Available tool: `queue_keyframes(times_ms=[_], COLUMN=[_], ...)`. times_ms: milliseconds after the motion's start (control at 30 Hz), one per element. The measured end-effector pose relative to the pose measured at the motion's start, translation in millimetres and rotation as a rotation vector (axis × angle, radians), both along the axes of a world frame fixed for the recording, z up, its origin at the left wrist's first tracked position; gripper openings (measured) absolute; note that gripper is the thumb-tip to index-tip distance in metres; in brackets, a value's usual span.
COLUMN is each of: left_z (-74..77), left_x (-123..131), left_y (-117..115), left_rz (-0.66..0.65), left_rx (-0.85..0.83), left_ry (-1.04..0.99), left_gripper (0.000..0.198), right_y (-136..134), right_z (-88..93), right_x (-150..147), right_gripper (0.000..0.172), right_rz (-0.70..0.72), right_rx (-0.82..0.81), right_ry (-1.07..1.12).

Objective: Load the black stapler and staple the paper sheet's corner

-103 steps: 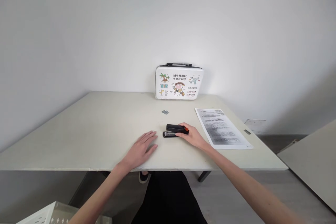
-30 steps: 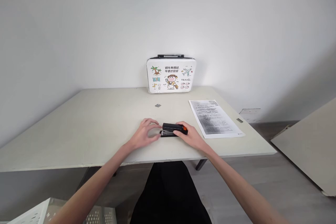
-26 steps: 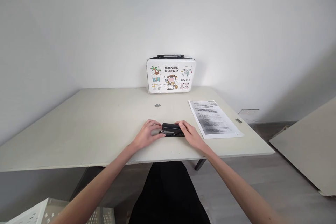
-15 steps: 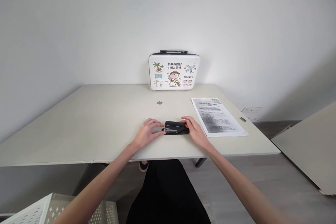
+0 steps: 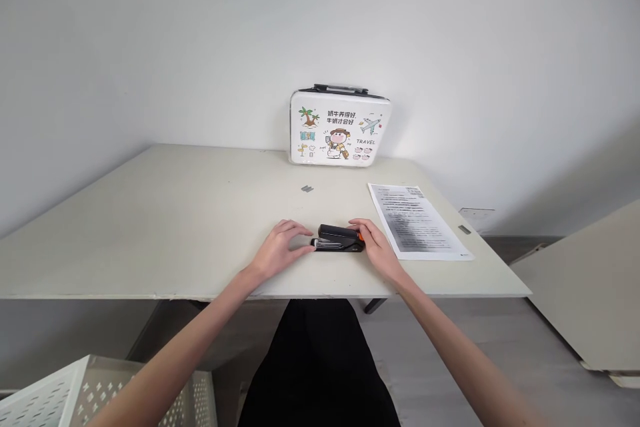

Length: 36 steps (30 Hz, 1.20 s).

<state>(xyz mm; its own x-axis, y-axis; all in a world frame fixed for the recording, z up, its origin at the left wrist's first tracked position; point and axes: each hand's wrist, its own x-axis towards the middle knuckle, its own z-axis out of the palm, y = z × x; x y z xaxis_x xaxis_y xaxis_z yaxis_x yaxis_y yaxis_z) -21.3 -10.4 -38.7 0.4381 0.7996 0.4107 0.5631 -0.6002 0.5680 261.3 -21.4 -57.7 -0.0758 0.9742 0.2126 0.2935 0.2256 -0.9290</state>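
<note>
Basket (image 5: 60,387) with lots of little holes sits low on the left, below the white table (image 5: 175,233), and next comes the left hand (image 5: 280,250), with a wide gap between its thumb and fingers and the thumb tip at the front of the stapler. Small grey strips (image 5: 307,189) lie past the black stapler (image 5: 337,235), which is on the table near the front edge with its top tipped up, and a white case (image 5: 340,130) with pictures stands behind by the wall. Farther right, the right hand (image 5: 377,250) holds the stapler's back end, close beside a printed paper (image 5: 415,227), and one more grey strip (image 5: 465,229) lies near the table's right edge.
</note>
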Motion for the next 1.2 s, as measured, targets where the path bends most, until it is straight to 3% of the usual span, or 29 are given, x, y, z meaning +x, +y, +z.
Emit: queue_keyframes(times_ms=[200, 433, 600, 700, 800, 900, 1000, 1133, 1200], left_z=[2.8, 5.9, 20.7, 30.7, 35.2, 33.3, 28.3, 23.8, 23.5], left_x=[9, -40, -83, -90, -76, -49, -19, 15, 26], left_y=[1, 2, -2, -11, -21, -31, -41, -42, -37], left_rz=[-0.012, 0.097, 0.194, 0.226, 0.202, 0.196, 0.276, 0.195, 0.132], left_rx=[-0.015, -0.017, -0.097, -0.126, -0.158, -0.25, -0.474, -0.918, -1.087], left_ry=[0.017, 0.113, 0.213, 0.207, 0.149, -0.01, -0.361, -0.976, -1.14], left_gripper=[0.034, 0.055, 0.072, 0.07, 0.059, 0.055, 0.055, 0.049, 0.046], right_y=[2, 8, 5, -1, -5, -8, -13, -31, -40], right_z=[3.0, 2.7, 6.9, 13.9, 19.3, 19.0, 16.0, 19.1, 24.0], right_x=[-1, -3, -4, -6, -8, -9, -9, -10, -12], right_gripper=[0.043, 0.043, 0.043, 0.043, 0.035, 0.034, 0.026, 0.015, 0.025], right_rz=[0.011, 0.045, 0.034, 0.043, 0.136, 0.129, 0.055, 0.014, 0.044], right_rx=[-0.009, 0.028, 0.003, -0.008, 0.026, 0.085, 0.195, 0.515, 0.709], right_ry=[0.026, 0.004, -0.011, -0.055, -0.171, -0.23, -0.26, -0.277, -0.334])
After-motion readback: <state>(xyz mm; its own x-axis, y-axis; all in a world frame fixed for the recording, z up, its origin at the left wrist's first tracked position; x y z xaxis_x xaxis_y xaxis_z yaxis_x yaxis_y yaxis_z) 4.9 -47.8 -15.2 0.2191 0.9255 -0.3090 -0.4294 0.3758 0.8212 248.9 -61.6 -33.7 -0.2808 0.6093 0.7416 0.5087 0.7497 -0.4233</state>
